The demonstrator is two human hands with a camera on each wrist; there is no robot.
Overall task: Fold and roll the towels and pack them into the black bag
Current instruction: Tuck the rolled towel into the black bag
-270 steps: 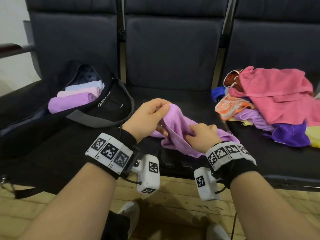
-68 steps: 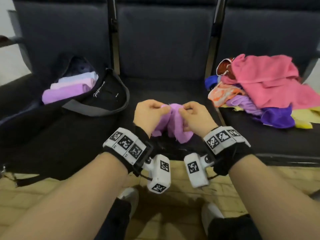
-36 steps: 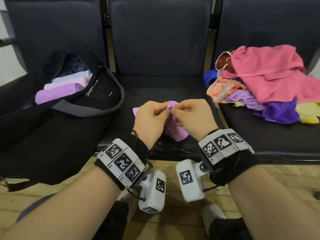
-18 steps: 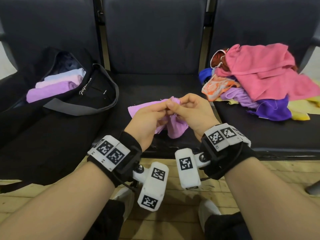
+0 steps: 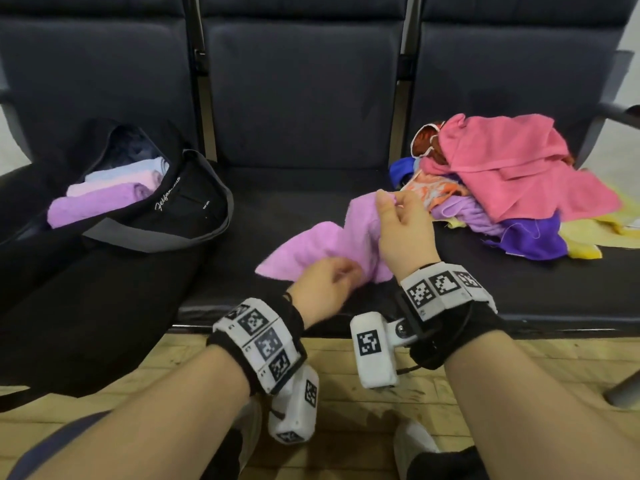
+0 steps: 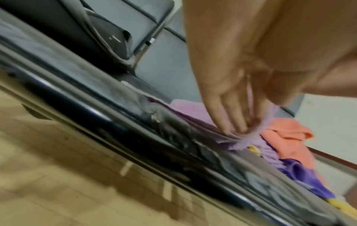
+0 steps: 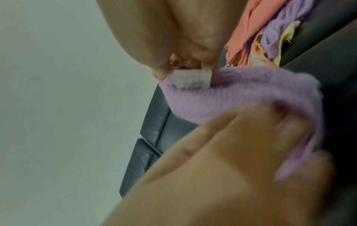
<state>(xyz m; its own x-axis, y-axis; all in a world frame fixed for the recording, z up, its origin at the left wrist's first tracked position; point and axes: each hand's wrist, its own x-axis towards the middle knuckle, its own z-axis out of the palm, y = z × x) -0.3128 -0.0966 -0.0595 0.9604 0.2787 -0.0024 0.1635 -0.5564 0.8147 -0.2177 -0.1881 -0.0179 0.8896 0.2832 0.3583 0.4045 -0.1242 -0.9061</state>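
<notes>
Nearest the viewer, two forearms with black wristbands carrying white coded markers are shown above a pale wooden floor [image 5: 346,403]; the left hand [image 5: 322,289] is held low at the front edge of the seat, its thumb and fingers closed in a pinch on a corner of the soft lilac terry towel [image 5: 311,247]; the frayed hem caught between the fingertips [image 6: 239,130] is seen in the left wrist view; the right hand [image 5: 401,230] is raised farther back, a second corner being nipped between its thumb and forefinger beside a small white sewn label [image 7: 193,79], while its remaining fingers are left loosely curled. The towel is thus held by both hands, hanging slack between them with its far edge draped on the dark padded middle seat [image 5: 294,188]. The step in hand is judged to be the spreading of the towel before folding; it is best done by drawing the two corners apart until the shared edge is taut, then laying the cloth flat on the seat so that edges can be matched squarely; a slack or twisted edge would probably give an uneven roll. Farther left, the open black fabric bag [image 5: 180,209] is seen with three rolled towels [image 5: 97,202] already inside; farther right, a heap of unfolded coloured towels [image 5: 512,181] lies on the neighbouring seat, so much of the task is judged to remain.
</notes>
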